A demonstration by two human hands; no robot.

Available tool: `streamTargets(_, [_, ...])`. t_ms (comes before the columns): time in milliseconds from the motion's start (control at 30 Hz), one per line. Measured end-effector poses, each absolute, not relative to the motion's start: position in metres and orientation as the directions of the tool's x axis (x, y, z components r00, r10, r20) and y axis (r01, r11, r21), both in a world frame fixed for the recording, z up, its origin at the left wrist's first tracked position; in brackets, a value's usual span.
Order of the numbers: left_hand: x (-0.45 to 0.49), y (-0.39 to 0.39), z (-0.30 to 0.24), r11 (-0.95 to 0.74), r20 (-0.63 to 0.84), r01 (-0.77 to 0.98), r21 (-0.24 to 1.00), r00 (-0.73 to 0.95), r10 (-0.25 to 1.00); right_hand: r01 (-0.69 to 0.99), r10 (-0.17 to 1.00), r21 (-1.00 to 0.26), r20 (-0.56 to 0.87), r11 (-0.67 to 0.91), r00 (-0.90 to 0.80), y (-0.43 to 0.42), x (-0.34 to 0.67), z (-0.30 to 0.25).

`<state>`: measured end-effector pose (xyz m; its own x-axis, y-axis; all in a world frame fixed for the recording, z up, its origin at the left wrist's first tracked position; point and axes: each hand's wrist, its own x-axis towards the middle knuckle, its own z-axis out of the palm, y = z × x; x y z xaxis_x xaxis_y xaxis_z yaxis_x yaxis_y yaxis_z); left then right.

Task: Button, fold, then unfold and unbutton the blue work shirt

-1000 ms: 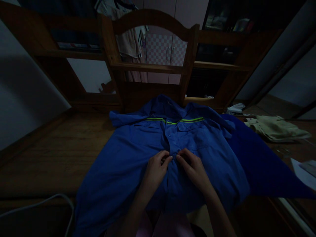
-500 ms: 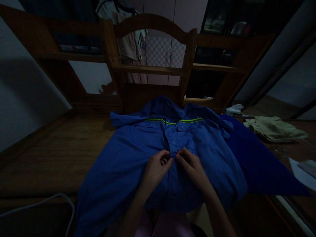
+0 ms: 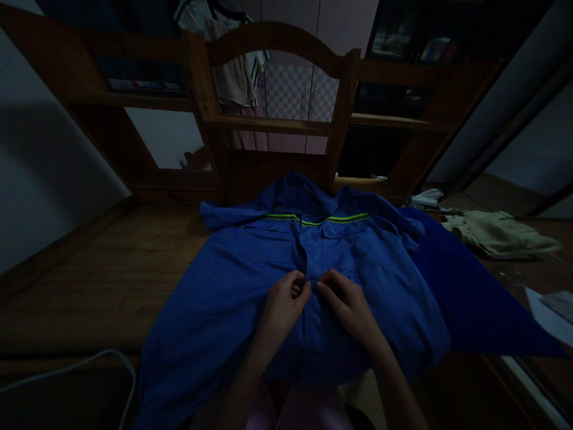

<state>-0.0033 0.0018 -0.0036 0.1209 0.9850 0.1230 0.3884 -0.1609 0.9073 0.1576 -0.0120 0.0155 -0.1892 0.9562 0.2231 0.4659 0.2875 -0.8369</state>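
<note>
A blue work shirt (image 3: 250,269) with a yellow-green stripe across the chest lies face up on a wooden table (image 3: 102,280), collar away from me. My left hand (image 3: 284,301) and my right hand (image 3: 347,304) meet at the shirt's front placket, about mid-chest. Both pinch the blue cloth at the button line, fingertips almost touching. The button itself is hidden under my fingers.
A wooden chair back (image 3: 273,113) stands right behind the shirt. A folded beige garment (image 3: 496,233) lies at the right, with papers (image 3: 548,310) nearer the right edge. A white cable (image 3: 76,367) curves at the lower left. Shelves fill the dark background.
Both hands have stayed at the placket, with only small finger shifts and a slight move up the shirt. The shirt has not shifted.
</note>
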Motion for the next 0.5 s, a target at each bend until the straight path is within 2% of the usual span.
streamTargets(200, [-0.005,0.001,0.001,-0.165,0.134,0.387,0.907,0.106,0.985,0.467,0.964,-0.844,0.244,0.263,-0.102,-0.01,0.16,0.014])
streamTargets(333, [-0.005,-0.002,0.009,-0.167,0.166,0.449,0.878,0.043,0.985,0.476,0.964,-0.841,0.259,0.258,-0.065,-0.011,0.156,0.014])
streamTargets(433, [-0.016,-0.008,0.013,-0.211,0.26,0.546,0.811,-0.012,0.966,0.495,0.956,-0.827,0.293,0.265,-0.022,-0.017,0.156,0.024])
streamTargets(500, [-0.038,-0.014,0.011,-0.218,0.319,0.659,0.72,-0.036,0.947,0.54,0.939,-0.793,0.344,0.282,0.015,-0.024,0.167,0.034])
